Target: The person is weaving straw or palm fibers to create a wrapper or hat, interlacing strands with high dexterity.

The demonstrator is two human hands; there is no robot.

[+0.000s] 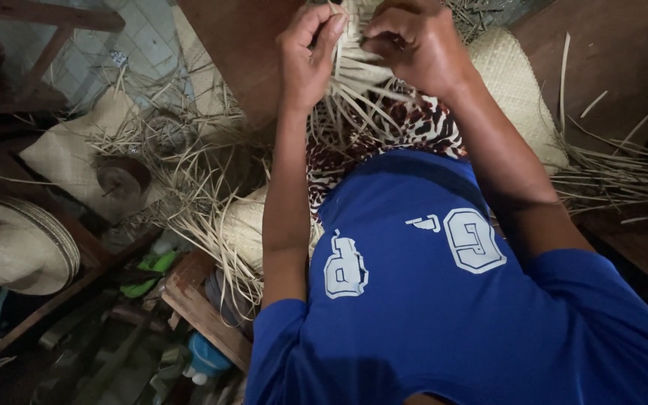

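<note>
My left hand [307,54] and my right hand [414,46] meet at the top of the view, both pinching pale straw strips [354,90] of a half-woven piece that rests over my lap. Loose strip ends fan downward from between my fingers over a brown-and-white patterned cloth [414,127] on my knees. A finished woven part [515,82] curves out to the right of my right wrist. My blue shirt [429,300] fills the lower right.
A finished straw hat [13,244] lies at the left on a wooden frame. A woven mat [69,154] and a round dark lid [121,176] lie beyond it. Loose straw [189,172] litters the floor; more straw [616,176] spreads at right. A wooden plank [204,315] and green item [151,266] sit below.
</note>
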